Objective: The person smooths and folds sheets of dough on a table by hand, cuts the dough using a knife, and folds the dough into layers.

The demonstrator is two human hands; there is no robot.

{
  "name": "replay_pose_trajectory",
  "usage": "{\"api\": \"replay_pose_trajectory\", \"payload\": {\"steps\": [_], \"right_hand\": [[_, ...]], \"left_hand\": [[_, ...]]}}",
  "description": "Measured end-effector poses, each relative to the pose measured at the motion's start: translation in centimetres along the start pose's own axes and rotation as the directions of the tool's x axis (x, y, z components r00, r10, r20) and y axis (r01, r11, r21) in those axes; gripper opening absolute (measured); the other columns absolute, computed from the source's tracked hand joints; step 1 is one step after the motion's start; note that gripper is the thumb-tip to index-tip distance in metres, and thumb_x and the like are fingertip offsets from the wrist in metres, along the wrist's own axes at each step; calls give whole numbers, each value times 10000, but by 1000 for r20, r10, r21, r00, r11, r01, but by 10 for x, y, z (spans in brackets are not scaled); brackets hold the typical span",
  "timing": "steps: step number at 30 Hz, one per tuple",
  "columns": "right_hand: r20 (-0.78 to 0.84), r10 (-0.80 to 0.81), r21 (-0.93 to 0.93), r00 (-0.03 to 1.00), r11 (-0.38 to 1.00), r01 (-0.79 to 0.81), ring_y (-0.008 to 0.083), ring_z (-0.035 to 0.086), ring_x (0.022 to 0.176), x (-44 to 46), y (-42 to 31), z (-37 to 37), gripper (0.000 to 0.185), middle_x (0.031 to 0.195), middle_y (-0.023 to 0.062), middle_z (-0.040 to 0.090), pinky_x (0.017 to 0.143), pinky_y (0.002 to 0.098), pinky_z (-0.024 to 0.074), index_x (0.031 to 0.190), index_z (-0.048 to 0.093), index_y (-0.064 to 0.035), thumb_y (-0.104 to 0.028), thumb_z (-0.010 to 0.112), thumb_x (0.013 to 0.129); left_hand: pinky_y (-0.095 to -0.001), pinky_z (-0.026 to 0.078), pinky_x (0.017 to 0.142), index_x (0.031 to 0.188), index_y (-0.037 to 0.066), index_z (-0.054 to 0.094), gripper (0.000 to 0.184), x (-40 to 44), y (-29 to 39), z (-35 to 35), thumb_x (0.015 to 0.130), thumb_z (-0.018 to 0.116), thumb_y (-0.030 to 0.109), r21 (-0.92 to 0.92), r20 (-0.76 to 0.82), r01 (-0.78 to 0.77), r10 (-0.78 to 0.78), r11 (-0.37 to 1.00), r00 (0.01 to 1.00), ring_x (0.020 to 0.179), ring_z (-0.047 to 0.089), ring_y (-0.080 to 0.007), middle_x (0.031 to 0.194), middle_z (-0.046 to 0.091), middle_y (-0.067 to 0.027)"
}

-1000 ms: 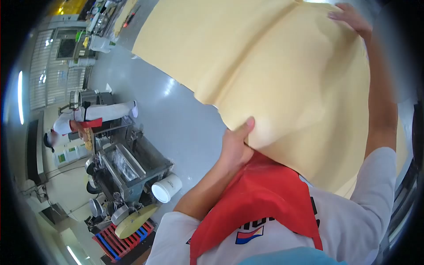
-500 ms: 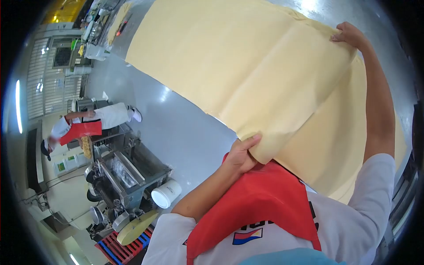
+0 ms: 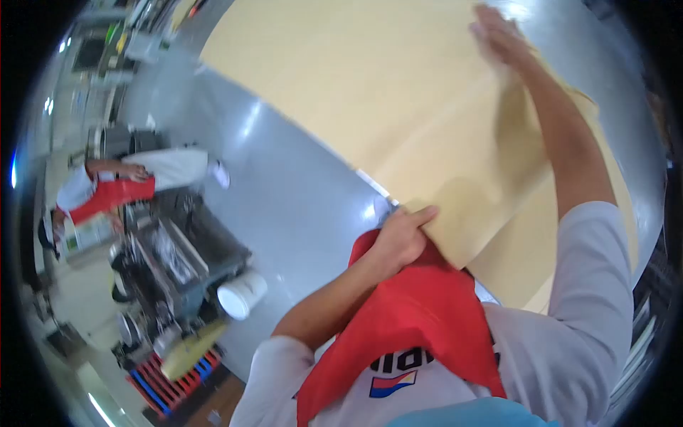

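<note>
A wide, pale yellow dough sheet (image 3: pixel 341 78) covers much of the grey table, with a folded layer lying over its near part. At the near edge, my left hand (image 3: pixel 404 240) is closed on the sheet's edge, thumb on top and the other fingers hidden. My right hand (image 3: pixel 501 37) is over the far side of the sheet, fingers stretched out and smeared by motion. Whether its palm touches the dough I cannot tell.
The grey table edge runs beside the dough. To the left, a person in a red apron (image 3: pixel 114 196) stands by metal equipment (image 3: pixel 171 260). A white bucket (image 3: pixel 242 293) and a red and blue slatted rack (image 3: pixel 174 381) are lower left.
My right hand has let go of the sheet's far corner and moved left and up across the dough. My left hand stays at the near edge. The view has shifted slightly.
</note>
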State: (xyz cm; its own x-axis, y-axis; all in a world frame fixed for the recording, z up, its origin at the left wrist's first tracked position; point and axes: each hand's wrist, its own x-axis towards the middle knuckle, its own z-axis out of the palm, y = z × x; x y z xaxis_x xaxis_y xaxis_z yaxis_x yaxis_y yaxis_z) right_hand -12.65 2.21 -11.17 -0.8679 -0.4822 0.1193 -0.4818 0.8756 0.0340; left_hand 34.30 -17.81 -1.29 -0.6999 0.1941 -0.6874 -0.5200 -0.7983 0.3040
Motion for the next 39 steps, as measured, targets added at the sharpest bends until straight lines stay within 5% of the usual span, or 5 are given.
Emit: {"api": "replay_pose_trajectory", "payload": {"steps": [16, 23, 28, 34, 39], "right_hand": [[214, -469, 170, 857, 882, 440, 302, 94, 1583, -123, -383, -118, 695, 1712, 73, 153, 1269, 563, 64, 1632, 196, -116, -466, 372, 1058], [210, -443, 334, 872, 870, 361, 293, 111, 1581, -86, -423, -142, 663, 1701, 87, 180, 1272, 553, 70, 1609, 257, -92, -429, 408, 1058], [-94, -241, 713, 966, 661, 234, 312, 318, 1501, -100, -323, -145, 565, 1608, 137, 374, 1244, 508, 213, 1525, 419, -87, -368, 479, 1039], [-706, 398, 444, 586, 893, -71, 357, 578, 1237, -237, 43, -125, 483, 1320, 172, 632, 1099, 443, 429, 1352, 590, -47, -185, 596, 888], [-148, 691, 97, 708, 722, -685, 349, 531, 1325, -340, 162, -108, 686, 1425, 186, 570, 1120, 455, 411, 1411, 554, -50, -516, 634, 915]], "left_hand": [[-333, 581, 849, 1160, 24, 635, 185, 41, -8, -34, 976, 640, 22, 82, 133, 180, -190, 980, 973, 980, 678, -185, 1121, 683, -69], [-335, 512, 924, 1274, 34, 581, 246, 13, 30, -25, 1042, 558, 113, 446, 744, -839, 392, 312, 542, 1089, 586, -190, 1214, 625, -109], [-320, 506, 918, 1366, 59, 514, 439, 9, -2, -46, 956, 670, 89, 263, 306, 356, -427, 897, 851, 1057, 569, -161, 1218, 587, -82], [-314, 497, 722, 1207, 17, 629, 580, -33, -84, -20, 780, 887, 311, 905, 303, -360, 249, 228, 920, 736, 528, -186, 905, 615, -64], [-442, 527, 749, 1082, 17, 650, 387, -28, -104, -3, 902, 748, 346, 930, 366, -220, 681, -295, 635, 860, 643, -349, 994, 667, -153]]}}
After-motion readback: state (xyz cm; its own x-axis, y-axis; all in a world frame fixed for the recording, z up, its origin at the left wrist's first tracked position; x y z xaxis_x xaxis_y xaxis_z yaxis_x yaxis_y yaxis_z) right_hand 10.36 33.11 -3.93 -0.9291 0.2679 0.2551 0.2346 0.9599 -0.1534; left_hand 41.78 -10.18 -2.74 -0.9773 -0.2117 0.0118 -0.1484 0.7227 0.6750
